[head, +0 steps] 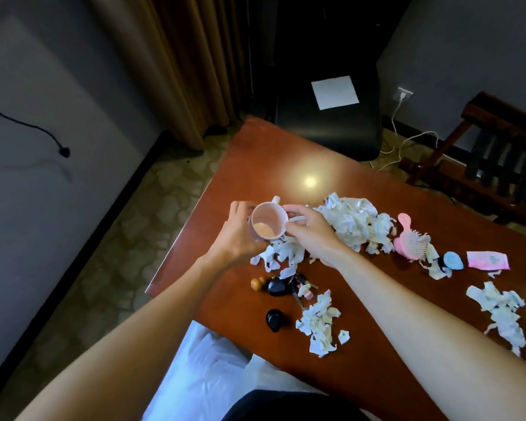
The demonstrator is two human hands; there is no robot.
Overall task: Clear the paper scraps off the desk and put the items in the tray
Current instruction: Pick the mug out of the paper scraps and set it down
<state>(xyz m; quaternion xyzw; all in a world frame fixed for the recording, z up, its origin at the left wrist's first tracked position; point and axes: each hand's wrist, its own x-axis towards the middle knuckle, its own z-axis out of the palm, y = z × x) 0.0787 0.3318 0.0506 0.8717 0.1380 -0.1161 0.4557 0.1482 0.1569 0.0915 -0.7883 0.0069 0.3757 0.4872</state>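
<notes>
Left hand cups pink mug, right hand pinches its handle. Item-gathering step in hand; paper scraps litter desk. Next: carry mug to tray (none in view).

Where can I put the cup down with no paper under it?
Far desk, beyond the cup and big scrap pile, is bare. So is the patch between brush and right scraps. Crowded around the keys.
</notes>
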